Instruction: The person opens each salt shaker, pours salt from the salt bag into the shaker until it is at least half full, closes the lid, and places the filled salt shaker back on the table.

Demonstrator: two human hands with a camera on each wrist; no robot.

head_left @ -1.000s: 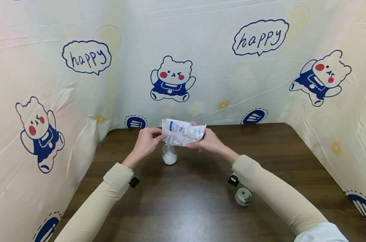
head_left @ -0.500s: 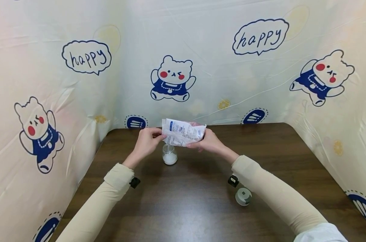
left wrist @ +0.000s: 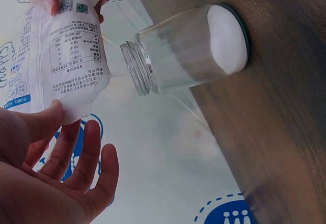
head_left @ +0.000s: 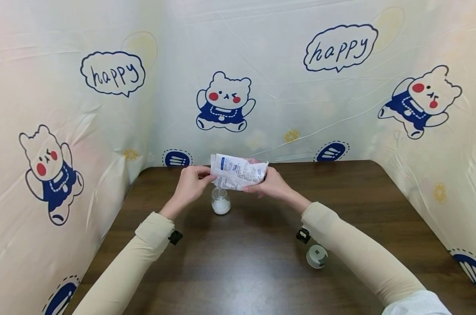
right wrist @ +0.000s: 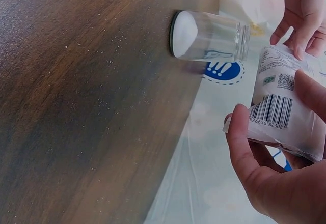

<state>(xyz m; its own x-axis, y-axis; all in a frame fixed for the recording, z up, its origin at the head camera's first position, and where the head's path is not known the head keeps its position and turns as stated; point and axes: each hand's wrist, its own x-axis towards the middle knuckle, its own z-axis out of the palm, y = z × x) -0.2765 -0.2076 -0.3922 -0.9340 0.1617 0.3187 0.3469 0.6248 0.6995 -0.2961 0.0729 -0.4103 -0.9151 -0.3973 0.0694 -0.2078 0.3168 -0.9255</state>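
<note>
Pinching the torn end of the packet (head_left: 239,172), the left hand (head_left: 191,185) holds it above the glass jar (head_left: 221,201), whose bottom has white powder (left wrist: 225,42); filling seems partly done. The right hand (head_left: 272,183) grips the packet's other end; farther right lies the lid (head_left: 316,257), not yet on.

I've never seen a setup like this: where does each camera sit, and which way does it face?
Head: worn on the head, facing forward and down at the table, jar and packet; both sleeves, left hand and right hand show.
Left wrist: worn on that wrist, facing the packet and jar, whose mouth points left in the picture; parts of both hands show.
Right wrist: worn on that wrist, facing the packet's barcode and the jar, mouth rightward; parts of both hands show.
Shared: both wrist views show jar and packet.
</note>
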